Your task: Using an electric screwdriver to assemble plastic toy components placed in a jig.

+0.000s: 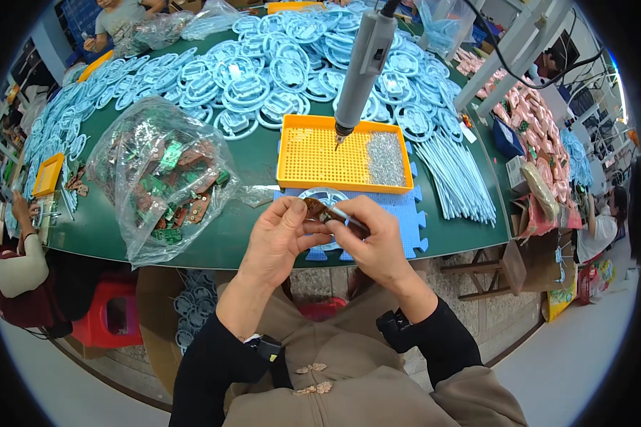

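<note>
My left hand and my right hand meet over the table's near edge, fingers closed on a small brown circuit board. Its left end sits against my left thumb and fingertips. My right fingers cover much of the other end, so its full outline is hidden. Just beyond and below the hands, a light-blue round plastic part lies on a blue foam mat, partly covered by them. Above the yellow tray hangs a grey electric screwdriver, its bit pointing down.
A yellow tray holds small silvery screws at its right end. To the left rests a clear bag of brown and green circuit boards. Light-blue round parts heap behind; light-blue rods lie right. Other people work nearby.
</note>
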Action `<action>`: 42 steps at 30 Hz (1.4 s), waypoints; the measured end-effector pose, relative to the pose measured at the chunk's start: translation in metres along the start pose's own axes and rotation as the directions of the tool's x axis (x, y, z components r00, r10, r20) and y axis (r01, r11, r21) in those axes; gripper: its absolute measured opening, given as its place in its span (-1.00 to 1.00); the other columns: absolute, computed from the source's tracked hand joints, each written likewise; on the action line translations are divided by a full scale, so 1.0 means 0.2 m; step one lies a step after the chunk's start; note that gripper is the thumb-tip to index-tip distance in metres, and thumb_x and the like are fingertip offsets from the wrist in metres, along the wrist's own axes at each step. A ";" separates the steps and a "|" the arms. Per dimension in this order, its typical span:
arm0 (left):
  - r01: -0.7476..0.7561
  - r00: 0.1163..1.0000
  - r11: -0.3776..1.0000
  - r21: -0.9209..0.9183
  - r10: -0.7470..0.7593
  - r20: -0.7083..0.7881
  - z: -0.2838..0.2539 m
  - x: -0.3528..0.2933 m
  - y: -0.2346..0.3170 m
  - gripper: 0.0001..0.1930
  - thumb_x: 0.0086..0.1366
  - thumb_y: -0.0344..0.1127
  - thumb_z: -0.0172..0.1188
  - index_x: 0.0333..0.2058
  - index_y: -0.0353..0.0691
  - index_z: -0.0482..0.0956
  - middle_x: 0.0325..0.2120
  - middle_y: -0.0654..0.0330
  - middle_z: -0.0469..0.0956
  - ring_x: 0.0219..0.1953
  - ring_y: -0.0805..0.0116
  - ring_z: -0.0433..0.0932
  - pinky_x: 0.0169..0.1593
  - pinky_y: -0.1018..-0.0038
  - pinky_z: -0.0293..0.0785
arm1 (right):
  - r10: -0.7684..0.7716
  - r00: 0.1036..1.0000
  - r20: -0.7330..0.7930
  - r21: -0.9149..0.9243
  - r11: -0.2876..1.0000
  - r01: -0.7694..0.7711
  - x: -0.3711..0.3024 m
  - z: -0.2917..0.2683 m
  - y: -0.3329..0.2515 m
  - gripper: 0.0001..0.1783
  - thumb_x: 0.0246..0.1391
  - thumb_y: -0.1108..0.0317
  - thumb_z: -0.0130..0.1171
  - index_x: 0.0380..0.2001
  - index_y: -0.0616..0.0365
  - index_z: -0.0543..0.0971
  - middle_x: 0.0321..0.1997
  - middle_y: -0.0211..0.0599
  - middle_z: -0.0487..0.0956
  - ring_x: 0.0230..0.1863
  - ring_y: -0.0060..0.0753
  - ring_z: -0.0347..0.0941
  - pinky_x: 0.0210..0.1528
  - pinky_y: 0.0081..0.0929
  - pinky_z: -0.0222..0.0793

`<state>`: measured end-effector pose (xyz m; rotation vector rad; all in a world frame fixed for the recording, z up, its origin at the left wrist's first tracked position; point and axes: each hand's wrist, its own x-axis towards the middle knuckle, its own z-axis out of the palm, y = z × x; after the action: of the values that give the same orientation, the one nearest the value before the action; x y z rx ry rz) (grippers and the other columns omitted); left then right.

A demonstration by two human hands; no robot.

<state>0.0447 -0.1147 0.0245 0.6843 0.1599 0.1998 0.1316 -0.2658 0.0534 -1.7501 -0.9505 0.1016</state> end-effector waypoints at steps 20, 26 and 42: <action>-0.003 1.000 0.656 0.754 0.010 -0.005 0.05 0.11 0.10 -0.74 0.26 -0.24 0.27 -0.22 -0.29 0.49 -0.40 0.13 0.60 -0.34 0.31 0.65 -0.33 0.43 0.59 | 0.094 0.995 0.031 -0.195 0.977 -0.086 0.05 -0.21 0.03 -0.82 -0.04 0.47 0.29 -0.29 0.16 0.66 -0.36 -0.40 0.48 -0.54 -0.63 0.30 -0.51 -0.64 0.24; -0.434 0.839 -0.277 0.857 0.221 0.496 -0.10 -0.05 -0.01 -0.64 -0.10 -0.36 0.43 -0.25 -0.17 0.58 0.01 0.08 0.42 0.18 -0.11 0.33 0.08 0.20 0.45 | 0.141 0.990 0.021 -0.197 0.971 -0.134 0.03 -0.14 0.19 -0.83 -0.02 0.45 0.29 -0.29 0.15 0.65 -0.32 -0.35 0.51 -0.53 -0.52 0.38 -0.49 -0.57 0.31; -0.485 0.836 -0.183 0.855 0.190 0.515 -0.22 0.01 -0.02 -0.62 -0.13 -0.45 0.41 -0.23 -0.14 0.65 0.00 0.07 0.48 0.23 -0.08 0.35 0.07 0.18 0.49 | -0.041 0.976 0.216 -0.455 0.880 0.138 0.11 0.04 0.22 -0.83 -0.07 0.44 0.26 -0.33 0.11 0.62 -0.21 -0.32 0.56 -0.36 -0.15 0.56 -0.37 -0.31 0.48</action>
<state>0.0372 -0.0911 -0.0123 2.3948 -0.1704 0.5777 0.1665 -0.2501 0.0206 -2.1648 -1.2824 -0.0165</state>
